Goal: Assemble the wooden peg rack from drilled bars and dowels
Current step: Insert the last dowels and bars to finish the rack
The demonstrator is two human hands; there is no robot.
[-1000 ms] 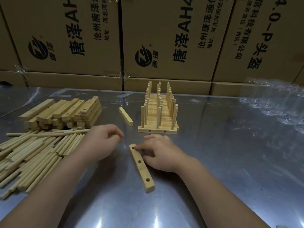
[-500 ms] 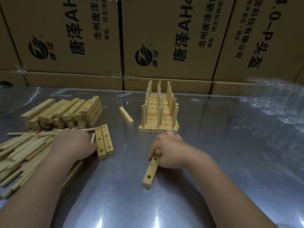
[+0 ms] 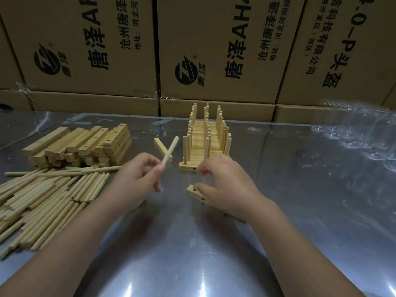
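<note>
Left hand (image 3: pixel 135 181) risen from pile, now pinching dowel (image 3: pixel 170 150); right hand (image 3: pixel 227 185) loose, seemingly resting on drilled bar (image 3: pixel 192 192). Cartons (image 3: pixel 214 50) closed.

The left grip (image 3: pixel 135 181) is pinching a dowel (image 3: pixel 170 149) tilted upward, while the right grip (image 3: pixel 229 185) is resting on a drilled bar (image 3: pixel 190 192) lying on the worktop (image 3: pixel 192 264), near the pegged bars (image 3: pixel 199 146).

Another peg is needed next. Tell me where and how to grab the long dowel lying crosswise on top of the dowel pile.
Pinch the crosswise dowel near its right end, which pokes past the dowel pile. Come from above with thumb and forefinger across its round shaft; it lies topmost, so probably nothing pins it. The left hand is nearest but holds a dowel.
</note>
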